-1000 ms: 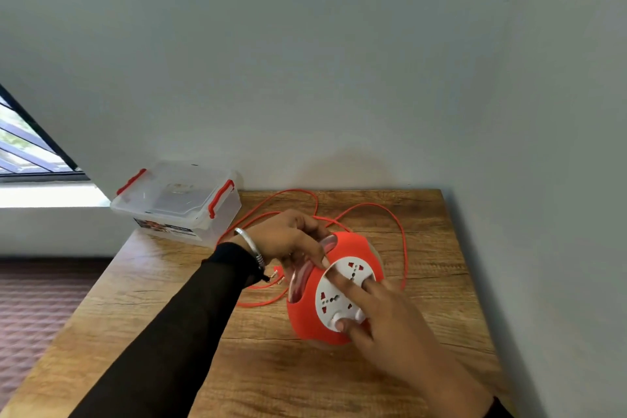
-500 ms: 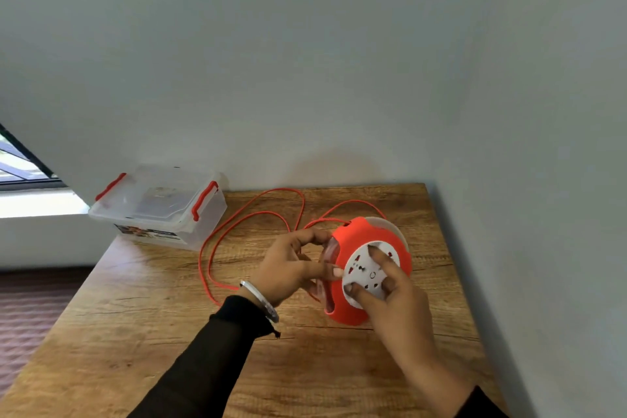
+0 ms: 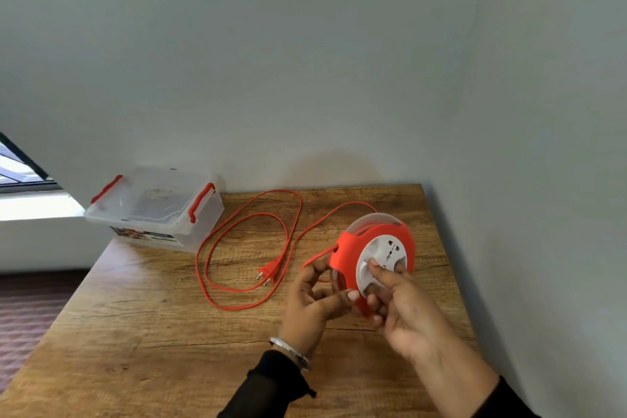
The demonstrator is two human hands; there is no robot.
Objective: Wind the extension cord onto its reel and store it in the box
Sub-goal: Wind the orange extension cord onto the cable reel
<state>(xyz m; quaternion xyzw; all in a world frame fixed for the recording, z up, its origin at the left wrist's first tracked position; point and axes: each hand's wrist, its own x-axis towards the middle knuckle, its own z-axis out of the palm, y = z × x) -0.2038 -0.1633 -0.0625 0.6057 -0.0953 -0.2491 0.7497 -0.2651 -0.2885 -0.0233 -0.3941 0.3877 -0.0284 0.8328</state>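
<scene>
The reel (image 3: pixel 376 258) is held upright above the worktop (image 3: pixel 142 332), its red housing gripped at the lower edge by the left hand (image 3: pixel 314 302), while the fingers (image 3: pixel 383 273) of the right hand (image 3: pixel 410 312) are pressed onto the white hub. Most of the cord (image 3: pixel 244 248) lies in loops left of the reel, plug (image 3: pixel 269 273) included, so winding is judged barely begun. The box (image 3: pixel 156 210), further left of the reel, is latched; storing remains.

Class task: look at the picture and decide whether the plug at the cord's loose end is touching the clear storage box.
Apart. The head view shows the plug lying on bare table well clear of the box.
</scene>
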